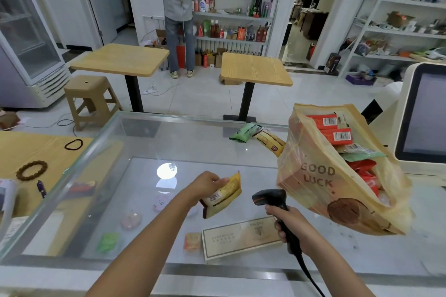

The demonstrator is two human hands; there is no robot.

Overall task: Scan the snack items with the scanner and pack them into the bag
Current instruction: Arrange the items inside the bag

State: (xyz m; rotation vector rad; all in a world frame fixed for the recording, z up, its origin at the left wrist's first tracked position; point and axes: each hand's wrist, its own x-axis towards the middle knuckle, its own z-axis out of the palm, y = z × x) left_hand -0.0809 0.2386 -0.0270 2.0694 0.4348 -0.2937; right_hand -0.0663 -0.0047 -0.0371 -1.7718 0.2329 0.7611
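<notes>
My left hand (205, 184) grips a yellow snack packet (223, 196) above the glass counter, its barcode side turned toward the scanner. My right hand (287, 223) holds the black handheld scanner (270, 198) by its handle, its head aimed left at the packet a short gap away. To the right lies a yellow plastic bag (321, 181) printed GOOD LUCK, its mouth open and several red, green and other snack packs inside. A green snack packet (243, 132) and another yellow snack packet (270, 143) rest on the counter's far side beside the bag.
The glass counter (169, 142) shows small items and a flat box (241, 236) on a shelf beneath. A white checkout screen (422, 116) stands at the right. A bracelet, hair tie and pen lie on the wooden surface at left. Tables, a stool and a person at shelves are beyond.
</notes>
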